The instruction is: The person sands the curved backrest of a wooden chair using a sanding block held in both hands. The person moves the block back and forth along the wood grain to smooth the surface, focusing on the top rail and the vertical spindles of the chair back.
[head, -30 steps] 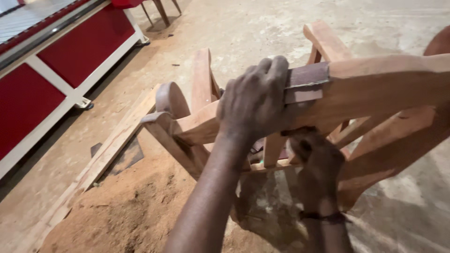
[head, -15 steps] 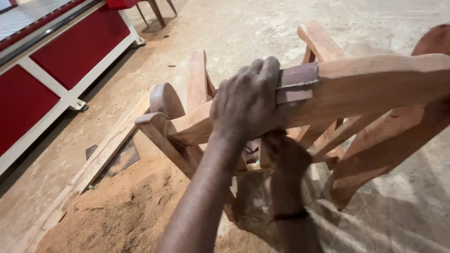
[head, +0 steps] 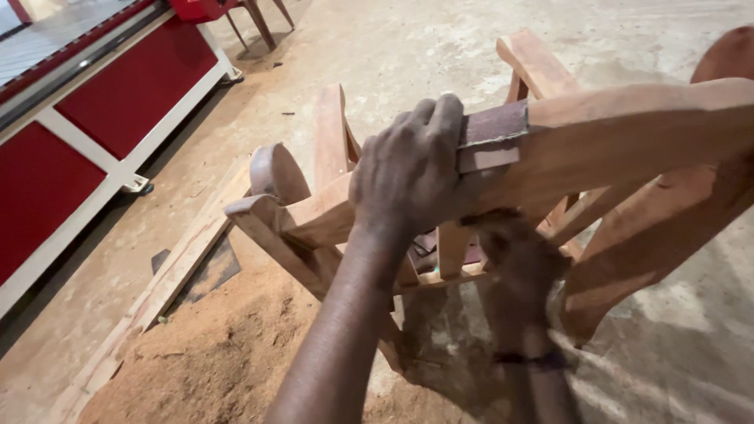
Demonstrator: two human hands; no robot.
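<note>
A bare wooden chair frame (head: 628, 141) lies tipped on the floor, its curved top rail running across the view. My left hand (head: 408, 169) is clamped over that rail and presses a folded piece of dark sandpaper (head: 495, 133) against the wood. My right hand (head: 510, 255) is lower, under the rail among the slats, and is blurred by motion. I cannot tell whether its fingers close on a slat. A dark band circles my right wrist.
A heap of reddish sawdust (head: 212, 361) covers the floor at the lower left. A long wooden plank (head: 169, 275) lies beside it. A red and white machine base (head: 94, 126) runs along the left. Chair legs (head: 255, 20) stand at the top. Dusty concrete floor (head: 424, 47) stretches beyond.
My left hand and the sandpaper have slid a little to the left along the rail. My right hand has shifted about beneath the rail, first left, then back right.
</note>
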